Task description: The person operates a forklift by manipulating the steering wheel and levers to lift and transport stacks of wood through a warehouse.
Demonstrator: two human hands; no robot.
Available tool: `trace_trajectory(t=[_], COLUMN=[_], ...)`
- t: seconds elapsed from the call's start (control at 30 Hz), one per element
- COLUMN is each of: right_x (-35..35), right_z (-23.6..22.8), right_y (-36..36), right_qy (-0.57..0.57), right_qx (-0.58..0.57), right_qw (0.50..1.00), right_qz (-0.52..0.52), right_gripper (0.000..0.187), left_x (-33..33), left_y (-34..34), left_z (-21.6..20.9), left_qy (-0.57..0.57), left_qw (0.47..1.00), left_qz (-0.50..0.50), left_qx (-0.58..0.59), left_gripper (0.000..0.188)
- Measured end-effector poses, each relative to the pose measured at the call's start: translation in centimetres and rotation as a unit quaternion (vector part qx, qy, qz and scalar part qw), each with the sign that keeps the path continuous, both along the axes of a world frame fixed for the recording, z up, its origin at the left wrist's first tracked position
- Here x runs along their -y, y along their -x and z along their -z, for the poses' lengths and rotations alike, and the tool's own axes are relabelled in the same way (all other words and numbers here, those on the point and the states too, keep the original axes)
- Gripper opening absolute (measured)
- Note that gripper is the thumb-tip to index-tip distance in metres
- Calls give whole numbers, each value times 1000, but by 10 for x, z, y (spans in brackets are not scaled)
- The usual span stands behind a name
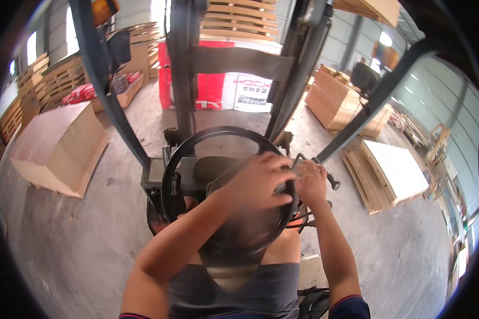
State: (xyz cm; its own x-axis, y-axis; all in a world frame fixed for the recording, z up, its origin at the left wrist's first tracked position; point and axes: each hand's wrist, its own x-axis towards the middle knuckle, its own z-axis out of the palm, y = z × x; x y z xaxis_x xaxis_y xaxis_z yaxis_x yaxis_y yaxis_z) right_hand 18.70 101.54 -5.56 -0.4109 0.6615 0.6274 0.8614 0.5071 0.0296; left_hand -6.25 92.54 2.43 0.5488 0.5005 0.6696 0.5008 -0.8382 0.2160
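A black steering wheel [223, 130] stands in front of me, in what looks like a forklift cab. My left hand [261, 183], smeared a little by motion, lies across the wheel's right side. Its fingers are spread over the rim; whether the palm presses on the wheel is hidden. To the right of the wheel, my right hand [312, 183] has its fingers curled over a control lever [300, 156]. Beside that hand sticks out another lever with a black grip [333, 181]. Both forearms come up from the lower edge.
Ahead rises the dark mast [239, 63], with a red and white wrapped stack [213, 87] beyond it. Board stacks stand left [80, 146] and right [330, 101]; a white-topped stack [396, 167] lies nearer right. Wooden pallets [64, 74] are piled far left.
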Motion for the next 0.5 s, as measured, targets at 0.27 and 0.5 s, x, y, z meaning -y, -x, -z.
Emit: trace_trajectory(t=[0.27, 0.5], right_x=[-29, -60], right_z=[-18, -36], right_y=[-28, -21], right_qy=[-49, -1], right_qx=[-63, -96], right_qw=[996, 994], right_qz=[32, 54], right_gripper=[23, 8], left_x=[78, 126], left_y=[21, 9], left_z=[26, 84], left_qy=[197, 241], left_qw=[965, 944], left_qz=[141, 193], left_qx=[-96, 113], left_gripper=[31, 10])
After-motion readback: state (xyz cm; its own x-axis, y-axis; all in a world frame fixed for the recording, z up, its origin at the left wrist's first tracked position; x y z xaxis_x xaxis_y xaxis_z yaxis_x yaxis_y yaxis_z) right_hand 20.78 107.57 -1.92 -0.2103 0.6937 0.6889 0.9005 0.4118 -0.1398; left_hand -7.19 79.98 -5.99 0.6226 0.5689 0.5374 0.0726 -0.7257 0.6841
